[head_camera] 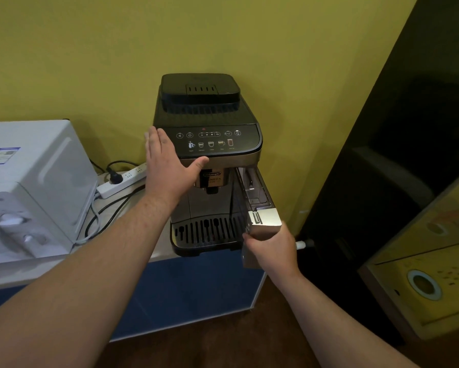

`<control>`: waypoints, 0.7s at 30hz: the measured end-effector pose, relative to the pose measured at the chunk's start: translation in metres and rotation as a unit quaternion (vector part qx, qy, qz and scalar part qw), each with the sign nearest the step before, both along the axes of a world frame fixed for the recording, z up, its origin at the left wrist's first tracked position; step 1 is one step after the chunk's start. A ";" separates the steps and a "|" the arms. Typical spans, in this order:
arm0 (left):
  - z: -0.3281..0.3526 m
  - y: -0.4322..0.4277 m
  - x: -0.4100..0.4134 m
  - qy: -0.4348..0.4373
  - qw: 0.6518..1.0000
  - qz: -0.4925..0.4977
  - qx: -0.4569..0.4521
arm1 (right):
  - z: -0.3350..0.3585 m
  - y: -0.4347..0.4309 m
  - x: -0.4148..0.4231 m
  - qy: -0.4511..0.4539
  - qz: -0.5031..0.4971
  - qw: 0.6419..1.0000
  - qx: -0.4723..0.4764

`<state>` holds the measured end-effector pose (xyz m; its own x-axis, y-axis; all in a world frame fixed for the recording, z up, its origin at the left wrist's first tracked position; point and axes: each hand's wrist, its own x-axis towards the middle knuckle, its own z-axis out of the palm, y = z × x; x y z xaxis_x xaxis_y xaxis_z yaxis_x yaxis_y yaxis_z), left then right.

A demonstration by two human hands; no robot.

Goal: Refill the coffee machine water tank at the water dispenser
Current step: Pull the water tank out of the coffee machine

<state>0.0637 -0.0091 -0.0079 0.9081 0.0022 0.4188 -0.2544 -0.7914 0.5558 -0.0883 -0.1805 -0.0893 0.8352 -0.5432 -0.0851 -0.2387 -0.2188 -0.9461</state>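
A black and silver coffee machine [212, 112] stands on a white counter [156, 251] against the yellow wall. Its water tank [257, 192], clear with a silver front panel, sticks partly out of the machine's right side toward me. My right hand [272, 248] grips the tank's silver front from below and the side. My left hand [167, 166] lies flat against the machine's front left corner, fingers spread, thumb under the control panel. No water dispenser is in view.
A white microwave [29, 187] fills the counter's left. A white power strip [122, 181] with a black plug and cables lies between it and the machine. A dark cabinet [382, 168] stands close on the right. The counter has a blue front [191, 290].
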 end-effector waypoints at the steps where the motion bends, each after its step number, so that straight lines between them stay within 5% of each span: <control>1: 0.001 0.000 0.000 0.001 1.000 0.000 0.000 | 0.000 0.000 -0.005 -0.001 0.000 1.000 0.003; 13: 0.003 0.000 -0.015 0.044 0.998 -0.020 -0.044 | -0.005 -0.011 -0.062 -0.006 -0.002 1.000 0.022; 21: -0.018 -0.015 -0.098 0.008 0.993 -0.094 -0.067 | -0.009 -0.023 -0.102 0.018 -0.005 1.000 -0.016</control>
